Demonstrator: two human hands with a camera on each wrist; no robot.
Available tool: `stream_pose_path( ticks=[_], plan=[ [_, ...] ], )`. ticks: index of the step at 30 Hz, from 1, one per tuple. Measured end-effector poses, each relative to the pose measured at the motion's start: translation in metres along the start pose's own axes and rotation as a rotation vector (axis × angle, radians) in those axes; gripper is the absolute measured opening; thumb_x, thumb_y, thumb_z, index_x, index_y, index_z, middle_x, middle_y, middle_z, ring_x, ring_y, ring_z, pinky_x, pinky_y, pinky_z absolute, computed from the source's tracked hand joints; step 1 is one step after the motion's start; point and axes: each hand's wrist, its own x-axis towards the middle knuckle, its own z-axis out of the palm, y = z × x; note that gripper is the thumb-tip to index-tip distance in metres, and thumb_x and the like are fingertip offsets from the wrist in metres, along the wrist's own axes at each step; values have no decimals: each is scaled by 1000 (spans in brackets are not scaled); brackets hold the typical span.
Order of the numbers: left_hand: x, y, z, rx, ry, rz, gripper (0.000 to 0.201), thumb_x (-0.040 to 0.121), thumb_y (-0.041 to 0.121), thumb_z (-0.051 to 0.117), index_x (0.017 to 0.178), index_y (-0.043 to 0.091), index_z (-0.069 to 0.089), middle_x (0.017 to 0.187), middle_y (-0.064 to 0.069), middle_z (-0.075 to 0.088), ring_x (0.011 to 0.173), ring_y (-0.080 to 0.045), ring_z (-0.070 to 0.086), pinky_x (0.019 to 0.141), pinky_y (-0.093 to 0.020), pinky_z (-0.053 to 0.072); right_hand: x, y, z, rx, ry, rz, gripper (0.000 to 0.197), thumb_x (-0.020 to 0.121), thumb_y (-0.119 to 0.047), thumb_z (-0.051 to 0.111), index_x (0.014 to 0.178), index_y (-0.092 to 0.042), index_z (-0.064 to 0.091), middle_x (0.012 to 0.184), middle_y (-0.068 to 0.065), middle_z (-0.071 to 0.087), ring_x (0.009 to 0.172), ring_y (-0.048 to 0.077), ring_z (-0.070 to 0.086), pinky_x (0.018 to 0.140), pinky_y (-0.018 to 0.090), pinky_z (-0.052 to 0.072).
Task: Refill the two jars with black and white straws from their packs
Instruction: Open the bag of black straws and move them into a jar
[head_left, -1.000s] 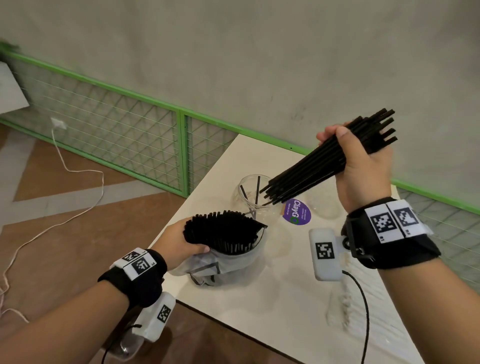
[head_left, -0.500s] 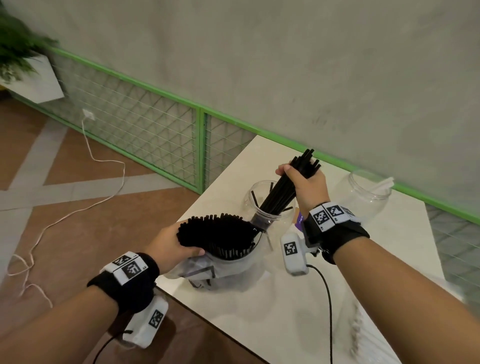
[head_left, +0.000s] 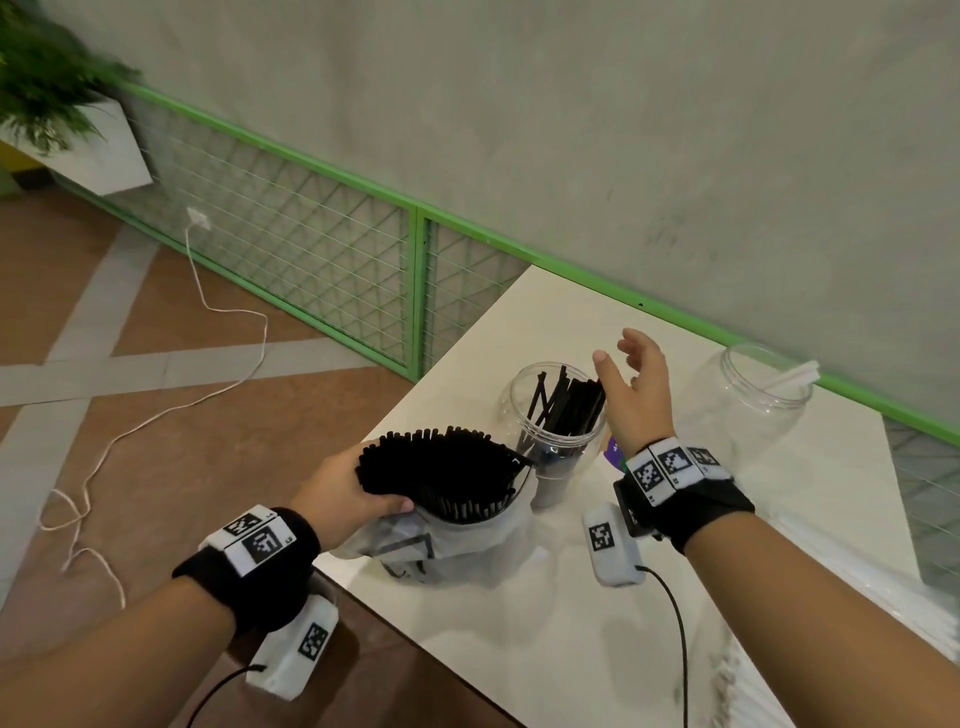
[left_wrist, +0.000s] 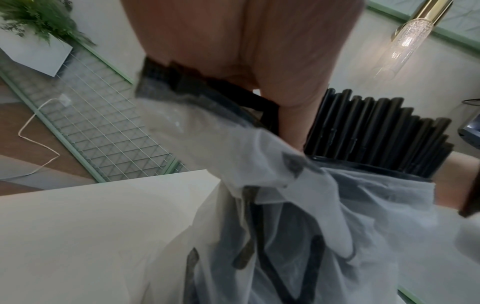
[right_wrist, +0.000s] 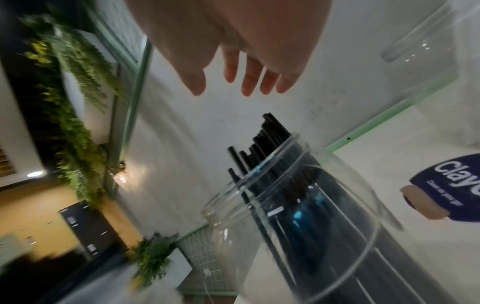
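Black straws (head_left: 569, 402) lean inside the clear jar (head_left: 558, 415) beside the empty-fingered, spread right hand (head_left: 636, 389). Left hand (head_left: 345, 491) grips the straw pack (head_left: 441, 483) upright; best keep it steady, then pinch a modest bundle near its tops.

A white table (head_left: 597, 649) stands by a green mesh fence (head_left: 311, 249). A white cable (head_left: 171, 410) lies on the floor; a plant (head_left: 47, 88) hangs left.
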Motion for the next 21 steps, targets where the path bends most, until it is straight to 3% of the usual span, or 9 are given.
stream_pose_path(
  ticks=[3, 5, 9, 11, 13, 15, 18, 19, 21],
  plan=[
    [1, -2, 0, -10, 5, -7, 44, 67, 15, 83, 102, 27, 60, 97, 9, 67, 94, -10, 61, 77, -22, 43, -32, -15, -9, 66, -55, -104, 26, 87, -40, 55, 110, -28, 54, 110, -5, 58, 103, 9, 54, 88, 28, 45],
    [1, -3, 0, -8, 0, -11, 45, 67, 16, 83, 104, 27, 60, 98, 9, 67, 94, -10, 60, 78, -24, 43, -60, -22, -14, 100, -188, -129, 28, 84, -45, 57, 106, -26, 58, 103, -7, 62, 93, 3, 58, 81, 21, 46],
    [1, -1, 0, 11, -5, 6, 40, 68, 17, 83, 92, 35, 56, 93, 13, 64, 87, -1, 58, 71, -15, 41, -105, -18, -8, 60, -501, -115, 66, 70, -54, 69, 127, -26, 51, 117, -11, 60, 105, 2, 57, 86, 16, 47],
    [0, 1, 1, 20, 1, 20, 41, 69, 16, 82, 89, 37, 53, 90, 16, 62, 85, 5, 54, 67, -10, 39, -116, -12, -3, 36, -570, -74, 83, 68, -48, 79, 138, -25, 42, 127, -14, 55, 115, -1, 52, 92, 12, 43],
    [-1, 0, 1, 21, 4, 18, 41, 68, 15, 82, 90, 35, 54, 89, 17, 61, 84, 4, 54, 67, -9, 38, -121, -8, 2, -18, -583, -37, 84, 68, -41, 82, 140, -26, 40, 130, -15, 51, 120, -2, 48, 92, 8, 40],
    [-2, -3, 2, 21, 2, 7, 39, 68, 16, 83, 96, 28, 57, 90, 13, 63, 85, -5, 58, 68, -13, 40, -124, -3, 8, -120, -604, -38, 80, 70, -44, 81, 137, -29, 41, 129, -14, 49, 122, 5, 46, 95, 16, 42],
    [-3, -7, 3, 48, -12, -7, 44, 68, 19, 83, 106, 17, 61, 97, 3, 67, 92, -14, 61, 78, -25, 45, -129, 8, 15, -177, -658, -59, 78, 69, -58, 74, 134, -26, 47, 129, -9, 51, 123, 11, 45, 104, 38, 41],
    [-3, -9, 4, 51, -16, -13, 45, 69, 19, 82, 108, 15, 61, 99, 1, 67, 93, -15, 61, 80, -26, 46, -130, 11, 17, -192, -664, -86, 79, 68, -63, 70, 134, -26, 48, 129, -7, 53, 123, 13, 45, 106, 39, 39],
    [-5, -10, 5, 52, -12, -19, 45, 68, 18, 82, 109, 13, 62, 100, 0, 68, 94, -17, 62, 81, -29, 47, -133, 12, 19, -264, -628, -164, 82, 66, -69, 63, 133, -25, 49, 130, -4, 51, 123, 15, 43, 107, 33, 33]
  ],
)
